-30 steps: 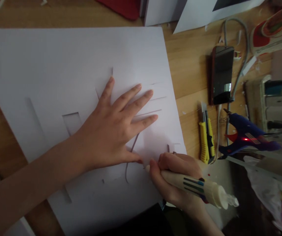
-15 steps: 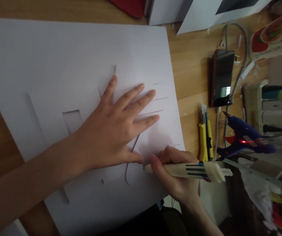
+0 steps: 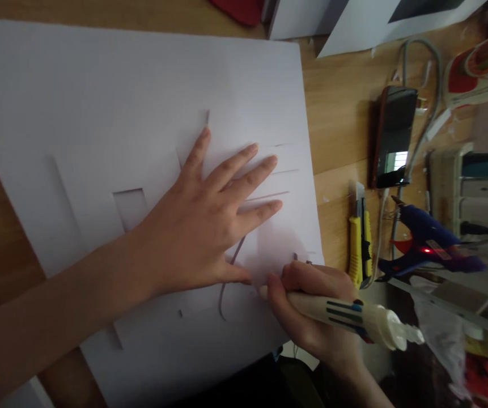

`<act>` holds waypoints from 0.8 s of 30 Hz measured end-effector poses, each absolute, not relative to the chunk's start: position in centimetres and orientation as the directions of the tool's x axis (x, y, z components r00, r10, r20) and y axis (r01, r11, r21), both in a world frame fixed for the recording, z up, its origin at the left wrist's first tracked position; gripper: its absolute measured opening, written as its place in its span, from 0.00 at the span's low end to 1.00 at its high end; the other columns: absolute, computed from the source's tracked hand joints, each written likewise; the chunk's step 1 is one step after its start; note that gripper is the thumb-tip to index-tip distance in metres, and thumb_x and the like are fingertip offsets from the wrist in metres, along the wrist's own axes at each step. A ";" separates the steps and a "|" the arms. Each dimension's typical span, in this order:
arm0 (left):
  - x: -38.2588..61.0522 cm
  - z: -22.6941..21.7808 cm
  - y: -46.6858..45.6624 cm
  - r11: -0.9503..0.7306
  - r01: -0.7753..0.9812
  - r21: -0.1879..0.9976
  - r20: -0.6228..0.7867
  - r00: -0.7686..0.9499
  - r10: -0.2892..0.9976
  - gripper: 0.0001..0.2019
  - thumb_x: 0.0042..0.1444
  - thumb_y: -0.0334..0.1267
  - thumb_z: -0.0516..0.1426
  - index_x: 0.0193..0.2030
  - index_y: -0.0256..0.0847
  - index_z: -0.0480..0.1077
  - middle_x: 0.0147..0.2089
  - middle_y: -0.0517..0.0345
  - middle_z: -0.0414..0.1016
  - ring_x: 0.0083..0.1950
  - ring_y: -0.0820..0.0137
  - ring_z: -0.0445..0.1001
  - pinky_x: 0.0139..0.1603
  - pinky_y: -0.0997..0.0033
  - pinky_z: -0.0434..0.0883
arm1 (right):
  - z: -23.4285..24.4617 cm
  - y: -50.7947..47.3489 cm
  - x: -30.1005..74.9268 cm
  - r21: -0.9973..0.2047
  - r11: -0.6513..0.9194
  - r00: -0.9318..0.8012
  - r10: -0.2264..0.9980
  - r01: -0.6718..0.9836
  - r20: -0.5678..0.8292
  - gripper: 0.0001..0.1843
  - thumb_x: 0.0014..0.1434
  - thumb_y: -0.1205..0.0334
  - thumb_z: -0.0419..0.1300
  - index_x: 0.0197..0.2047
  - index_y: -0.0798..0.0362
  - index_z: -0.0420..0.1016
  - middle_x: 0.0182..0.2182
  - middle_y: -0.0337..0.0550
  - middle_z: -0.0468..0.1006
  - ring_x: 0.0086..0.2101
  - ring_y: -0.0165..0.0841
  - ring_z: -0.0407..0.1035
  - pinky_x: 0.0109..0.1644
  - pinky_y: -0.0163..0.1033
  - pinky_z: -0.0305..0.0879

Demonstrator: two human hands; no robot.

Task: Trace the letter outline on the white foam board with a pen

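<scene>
My left hand (image 3: pixel 213 215) lies flat with fingers spread, pressing on a cut white sheet that rests on a larger white board (image 3: pixel 99 85). Slits and a rectangular cutout (image 3: pixel 130 207) show around the hand. My right hand (image 3: pixel 315 306) is closed around a thick white multicolour pen (image 3: pixel 337 311) with coloured slider slots along its barrel. The pen's tip points left at the paper, just right of my left thumb. Whether the tip touches the paper I cannot tell.
On the wooden table (image 3: pixel 332 113) to the right lie a phone (image 3: pixel 397 136) with a cable, a yellow box cutter (image 3: pixel 360 243) and a blue glue gun (image 3: pixel 435 232) with a lit red light. Folded white card (image 3: pixel 303 20) stands at the back. A power strip (image 3: pixel 448 192) sits at the right.
The pen has tilted, its back end swinging down and to the right, and its tip has shifted slightly right of my left thumb. My left hand stays in place on the paper.
</scene>
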State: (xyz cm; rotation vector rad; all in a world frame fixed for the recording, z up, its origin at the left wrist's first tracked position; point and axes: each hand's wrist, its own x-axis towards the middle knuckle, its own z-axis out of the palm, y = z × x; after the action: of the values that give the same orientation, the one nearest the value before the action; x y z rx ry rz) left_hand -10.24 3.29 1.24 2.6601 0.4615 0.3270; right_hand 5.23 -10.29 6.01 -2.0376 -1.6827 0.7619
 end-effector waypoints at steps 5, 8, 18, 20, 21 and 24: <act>-10.3 1.1 3.3 -0.861 0.264 0.435 0.158 0.919 0.362 0.42 0.51 0.70 0.55 0.65 0.41 0.63 0.73 0.38 0.51 0.74 0.43 0.47 0.67 0.26 0.38 | 6.3 -10.9 5.9 -0.520 -0.176 0.143 0.984 0.836 -0.103 0.20 0.55 0.68 0.58 0.18 0.52 0.53 0.13 0.28 0.54 0.15 0.18 0.50 0.19 0.29 0.46; -10.3 1.0 3.3 -0.859 0.270 0.434 0.155 0.917 0.367 0.41 0.53 0.69 0.54 0.65 0.42 0.62 0.74 0.42 0.50 0.74 0.42 0.47 0.68 0.28 0.37 | 6.3 -11.2 6.5 -0.473 -0.203 0.165 0.979 0.857 -0.120 0.20 0.57 0.66 0.60 0.19 0.52 0.54 0.14 0.28 0.56 0.14 0.19 0.52 0.19 0.29 0.47; -10.3 1.4 3.2 -0.842 0.294 0.453 0.104 0.920 0.377 0.44 0.47 0.69 0.60 0.66 0.44 0.62 0.75 0.42 0.49 0.75 0.44 0.46 0.69 0.29 0.34 | 6.4 -11.5 7.7 -0.453 -0.249 0.259 0.965 0.856 -0.041 0.19 0.56 0.67 0.61 0.18 0.52 0.58 0.13 0.28 0.57 0.14 0.20 0.50 0.18 0.32 0.48; -10.3 1.5 3.3 -0.837 0.291 0.464 0.096 0.922 0.375 0.42 0.50 0.67 0.58 0.66 0.42 0.62 0.75 0.44 0.49 0.74 0.43 0.47 0.69 0.29 0.34 | 6.4 -11.7 8.1 -0.439 -0.246 0.262 0.965 0.864 -0.024 0.19 0.56 0.67 0.62 0.19 0.52 0.58 0.13 0.29 0.59 0.14 0.20 0.51 0.18 0.32 0.48; -10.3 1.5 3.2 -0.834 0.292 0.468 0.093 0.922 0.375 0.41 0.51 0.67 0.57 0.66 0.42 0.62 0.75 0.45 0.49 0.74 0.42 0.47 0.69 0.29 0.33 | 6.4 -11.8 8.3 -0.437 -0.235 0.254 0.967 0.868 -0.016 0.19 0.55 0.67 0.62 0.19 0.52 0.58 0.14 0.29 0.59 0.14 0.20 0.52 0.18 0.32 0.48; -10.3 1.6 3.2 -0.831 0.294 0.472 0.095 0.920 0.380 0.41 0.52 0.66 0.58 0.65 0.42 0.63 0.75 0.45 0.49 0.74 0.42 0.47 0.69 0.30 0.32 | 6.4 -11.8 8.6 -0.442 -0.189 0.211 0.977 0.877 0.001 0.19 0.55 0.68 0.63 0.19 0.52 0.59 0.14 0.29 0.62 0.14 0.20 0.53 0.18 0.32 0.49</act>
State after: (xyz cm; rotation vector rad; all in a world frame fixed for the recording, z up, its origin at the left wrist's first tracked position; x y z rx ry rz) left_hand -10.28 3.23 1.58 2.6190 0.4870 0.2553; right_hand 8.64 -11.78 6.37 -2.1451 -1.7319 0.4026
